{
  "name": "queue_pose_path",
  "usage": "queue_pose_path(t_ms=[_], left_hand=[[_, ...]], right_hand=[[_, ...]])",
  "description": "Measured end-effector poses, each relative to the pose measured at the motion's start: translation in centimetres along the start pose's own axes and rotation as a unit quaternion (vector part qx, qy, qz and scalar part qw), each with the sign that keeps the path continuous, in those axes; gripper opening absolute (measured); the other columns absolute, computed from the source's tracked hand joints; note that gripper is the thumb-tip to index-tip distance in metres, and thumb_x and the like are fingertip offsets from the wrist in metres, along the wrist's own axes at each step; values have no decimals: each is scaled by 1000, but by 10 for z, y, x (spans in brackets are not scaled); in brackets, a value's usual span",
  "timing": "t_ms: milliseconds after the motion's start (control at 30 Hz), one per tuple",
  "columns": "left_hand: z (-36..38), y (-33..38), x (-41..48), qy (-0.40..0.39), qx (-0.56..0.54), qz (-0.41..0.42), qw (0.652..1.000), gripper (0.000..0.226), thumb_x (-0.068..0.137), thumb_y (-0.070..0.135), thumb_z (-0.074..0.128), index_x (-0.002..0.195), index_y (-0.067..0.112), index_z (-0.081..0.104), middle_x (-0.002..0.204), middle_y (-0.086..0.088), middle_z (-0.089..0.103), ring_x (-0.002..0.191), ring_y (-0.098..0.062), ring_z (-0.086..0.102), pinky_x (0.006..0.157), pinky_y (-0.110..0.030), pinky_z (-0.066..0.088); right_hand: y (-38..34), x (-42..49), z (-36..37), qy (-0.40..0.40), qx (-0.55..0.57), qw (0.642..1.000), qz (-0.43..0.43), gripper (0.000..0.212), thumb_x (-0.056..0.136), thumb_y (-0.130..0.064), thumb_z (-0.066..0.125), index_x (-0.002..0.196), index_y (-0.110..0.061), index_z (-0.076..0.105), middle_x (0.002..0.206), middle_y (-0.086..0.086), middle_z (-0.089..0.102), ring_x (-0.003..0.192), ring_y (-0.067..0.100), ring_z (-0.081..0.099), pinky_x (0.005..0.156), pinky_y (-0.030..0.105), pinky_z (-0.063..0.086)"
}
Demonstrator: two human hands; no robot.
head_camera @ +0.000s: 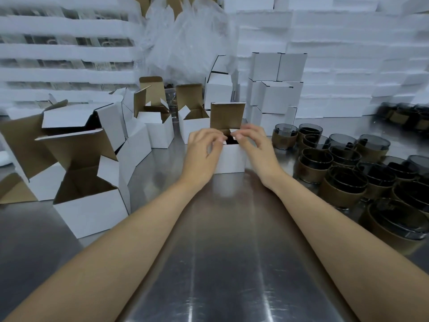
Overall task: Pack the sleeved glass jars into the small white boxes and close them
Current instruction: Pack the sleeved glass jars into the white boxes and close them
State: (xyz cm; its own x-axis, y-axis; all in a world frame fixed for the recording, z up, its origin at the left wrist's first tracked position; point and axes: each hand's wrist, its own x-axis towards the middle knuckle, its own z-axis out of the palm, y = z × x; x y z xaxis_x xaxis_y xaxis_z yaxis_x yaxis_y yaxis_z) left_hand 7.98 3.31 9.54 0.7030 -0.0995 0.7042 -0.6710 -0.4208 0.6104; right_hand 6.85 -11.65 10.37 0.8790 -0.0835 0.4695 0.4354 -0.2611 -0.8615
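A small white box (232, 159) stands on the steel table in front of me, its brown lid flap (227, 115) upright at the back. Something dark shows in its opening. My left hand (204, 147) grips the box's left side and pinches the left side flap inward. From the other side, my right hand (253, 142) pinches the right side flap over the opening. Several dark glass jars with brown sleeves (343, 182) stand grouped on the right of the table.
Several open white boxes (90, 196) stand at the left and behind. Closed white boxes (276, 89) are stacked at the back right. White foam sheets (348, 43) and a plastic bag (183, 43) fill the background. The steel table (220, 252) runs toward me.
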Motion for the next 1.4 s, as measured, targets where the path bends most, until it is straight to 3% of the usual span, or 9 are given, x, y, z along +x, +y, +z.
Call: queue_pose_path(t_ms=[133, 233, 367, 600, 767, 900, 1033, 1267, 1400], left_hand=[[4, -1, 0, -11, 18, -32, 999, 24, 98, 11, 47, 95, 10, 71, 119, -2, 51, 119, -17, 42, 97, -17, 34], [4, 2, 1, -27, -55, -69, 996, 20, 98, 8, 47, 94, 8, 66, 134, -3, 33, 122, -3, 38, 95, -8, 35], [3, 1, 2, -62, -106, -93, 988, 29, 101, 14, 43, 128, 12, 53, 140, 5, 40, 121, 3, 40, 96, -1, 29], [1, 1, 0, -48, -159, -121, 979, 34, 96, 14, 54, 122, 20, 32, 130, 8, 49, 121, -3, 47, 104, -22, 39], [-4, 10, -3, -70, -181, -96, 976, 42, 91, 40, 46, 131, 35, 34, 123, 22, 49, 115, 9, 47, 94, -8, 37], [-6, 16, -5, -66, -163, -103, 979, 38, 92, 52, 38, 126, 36, 35, 116, 25, 47, 102, 22, 45, 84, 2, 33], [-5, 11, -5, -69, -151, -106, 980, 33, 96, 51, 36, 119, 27, 39, 110, 21, 49, 95, 24, 46, 80, 4, 32], [2, -1, -2, -59, -174, -110, 977, 19, 100, 29, 41, 118, 24, 42, 114, 20, 49, 97, 12, 50, 86, -14, 40], [2, -3, 0, -62, -143, -110, 982, 23, 97, 21, 37, 116, 25, 50, 127, 17, 49, 110, 9, 46, 94, -17, 33]], right_hand=[[-5, 0, 0, -29, 36, 998, 33, 26, 97, -8, 49, 90, -19, 71, 141, -10, 34, 131, -2, 32, 97, 6, 28], [-5, 0, 0, -35, 63, 997, 39, 23, 97, -8, 49, 93, -16, 71, 132, -15, 45, 126, -7, 34, 97, 9, 30], [-5, -4, 0, -8, 86, 996, 17, 19, 97, -5, 51, 111, -15, 60, 113, -3, 63, 108, 0, 56, 91, 13, 41], [0, -6, -2, 0, 75, 997, 4, 16, 94, -44, 48, 102, -30, 45, 105, -12, 52, 98, -3, 54, 95, 28, 46], [2, -4, -1, 20, 42, 998, -50, 37, 95, -7, 54, 123, -22, 35, 127, 12, 51, 120, 20, 53, 106, 39, 42], [0, -7, -1, 32, 60, 994, -84, 18, 94, -25, 49, 109, -28, 39, 107, -6, 55, 101, -6, 56, 89, 14, 43], [-2, -5, -1, 84, 66, 991, -83, 19, 90, -31, 52, 100, -25, 36, 89, -3, 53, 77, -9, 53, 75, 10, 41], [-2, -8, -3, 14, -82, 986, -142, 24, 94, -17, 49, 115, -16, 60, 111, -2, 60, 107, 8, 54, 86, 9, 39], [-2, -8, -3, -3, -97, 985, -141, 25, 94, -3, 52, 109, -10, 70, 112, -1, 58, 112, 12, 54, 98, 23, 43]])
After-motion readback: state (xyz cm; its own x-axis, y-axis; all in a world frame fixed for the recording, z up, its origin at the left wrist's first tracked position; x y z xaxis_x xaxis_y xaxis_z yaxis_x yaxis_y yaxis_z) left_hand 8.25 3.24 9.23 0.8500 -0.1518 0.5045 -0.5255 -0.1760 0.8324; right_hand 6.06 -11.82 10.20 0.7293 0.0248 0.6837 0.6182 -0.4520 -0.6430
